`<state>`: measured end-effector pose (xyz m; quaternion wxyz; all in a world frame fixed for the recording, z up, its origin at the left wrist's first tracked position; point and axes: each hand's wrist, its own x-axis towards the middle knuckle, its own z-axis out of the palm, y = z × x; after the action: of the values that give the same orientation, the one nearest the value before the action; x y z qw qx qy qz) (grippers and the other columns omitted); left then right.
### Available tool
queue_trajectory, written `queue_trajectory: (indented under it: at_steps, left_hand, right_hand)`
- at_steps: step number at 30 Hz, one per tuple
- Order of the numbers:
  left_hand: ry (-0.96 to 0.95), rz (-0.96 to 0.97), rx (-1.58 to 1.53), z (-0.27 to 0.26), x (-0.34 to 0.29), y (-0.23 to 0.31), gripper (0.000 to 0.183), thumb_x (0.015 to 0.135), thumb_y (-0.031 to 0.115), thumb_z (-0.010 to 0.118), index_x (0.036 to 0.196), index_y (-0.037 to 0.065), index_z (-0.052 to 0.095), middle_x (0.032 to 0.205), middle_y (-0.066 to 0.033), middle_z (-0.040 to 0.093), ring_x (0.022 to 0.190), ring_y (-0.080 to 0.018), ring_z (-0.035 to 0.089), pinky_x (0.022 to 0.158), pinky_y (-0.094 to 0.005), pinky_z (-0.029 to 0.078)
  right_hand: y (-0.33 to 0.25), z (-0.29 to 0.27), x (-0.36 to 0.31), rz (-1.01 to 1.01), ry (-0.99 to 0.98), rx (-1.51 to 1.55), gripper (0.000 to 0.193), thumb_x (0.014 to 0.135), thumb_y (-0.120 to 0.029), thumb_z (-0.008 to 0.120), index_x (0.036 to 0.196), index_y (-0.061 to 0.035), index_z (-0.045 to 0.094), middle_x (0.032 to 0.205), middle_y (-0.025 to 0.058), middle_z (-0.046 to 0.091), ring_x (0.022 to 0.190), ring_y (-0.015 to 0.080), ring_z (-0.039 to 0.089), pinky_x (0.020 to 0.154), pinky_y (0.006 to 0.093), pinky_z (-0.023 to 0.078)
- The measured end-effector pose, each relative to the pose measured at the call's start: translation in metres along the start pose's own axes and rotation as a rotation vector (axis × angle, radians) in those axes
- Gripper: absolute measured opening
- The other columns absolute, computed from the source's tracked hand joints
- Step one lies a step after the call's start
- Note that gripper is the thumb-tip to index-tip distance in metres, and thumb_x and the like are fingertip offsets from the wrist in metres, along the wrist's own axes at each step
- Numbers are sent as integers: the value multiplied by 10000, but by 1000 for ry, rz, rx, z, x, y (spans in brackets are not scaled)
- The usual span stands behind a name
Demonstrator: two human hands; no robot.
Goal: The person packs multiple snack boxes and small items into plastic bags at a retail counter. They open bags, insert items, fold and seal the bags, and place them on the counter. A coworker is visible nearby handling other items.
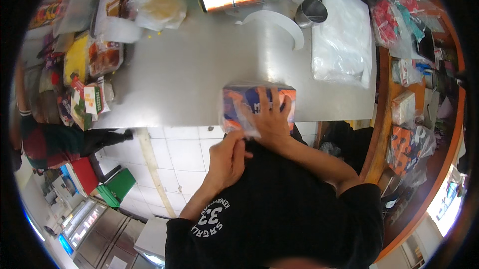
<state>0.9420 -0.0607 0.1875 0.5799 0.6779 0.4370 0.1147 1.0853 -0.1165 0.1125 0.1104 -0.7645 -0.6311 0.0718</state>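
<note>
Right hand [272, 124] splays wide on the orange-and-purple carton [253, 95], probably steadying it. At its 7 o'clock, left hand [228, 159] apparently pinches the plastic bag [252, 130] taut.

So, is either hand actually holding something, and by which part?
The left hand seems to pinch the bag by its loose film at the near side of the box; the right hand lies spread on top, gripping nothing.

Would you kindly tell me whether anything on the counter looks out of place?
Slightly: a few small yellow bits lie loose on the steel counter at the upper left, below a plastic bag, looking like spilled crumbs, though too small to identify. Nothing looks clearly wrong with the box under the right hand.
</note>
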Motion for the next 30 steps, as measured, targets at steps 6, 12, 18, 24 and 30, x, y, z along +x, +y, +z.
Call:
queue_trajectory:
  at_steps: [6,12,18,24,30]
  left_hand:
    - [280,218,255,-16,8,47,401,742,135,805,1087,37,627,766,-100,675,590,-171,624,572,-292,500]
    - [-308,549,692,53,59,36,675,637,294,855,1247,182,589,1313,-188,465,1227,-393,455,1012,-533,387]
    - [-438,553,1018,85,93,10,837,586,321,852,1345,264,503,1446,-174,339,1354,-399,322,1095,-629,245]
    - [-492,559,1014,84,85,5,792,574,322,852,1298,263,536,1439,-152,366,1352,-390,336,1100,-640,221]
    - [-489,664,1188,99,71,4,717,594,292,836,1251,171,574,1450,-138,381,1371,-366,337,1103,-688,175]
  right_hand:
    - [51,-56,-21,-39,-60,328,665,754,-331,774,1356,-193,529,1332,234,494,1243,365,452,986,553,355]
    - [137,-28,-43,704,-186,588,348,778,-223,740,1064,-55,635,901,172,660,851,334,661,724,439,531]
    - [127,46,-42,675,179,1053,152,893,-165,645,827,-34,607,771,62,636,740,205,622,662,345,496]
    - [115,12,-79,895,-50,1586,194,928,-138,627,833,-30,497,683,52,573,662,174,584,575,324,458]
    - [127,52,-47,528,-125,578,247,764,-241,721,802,-4,661,736,191,653,684,401,640,681,476,529]
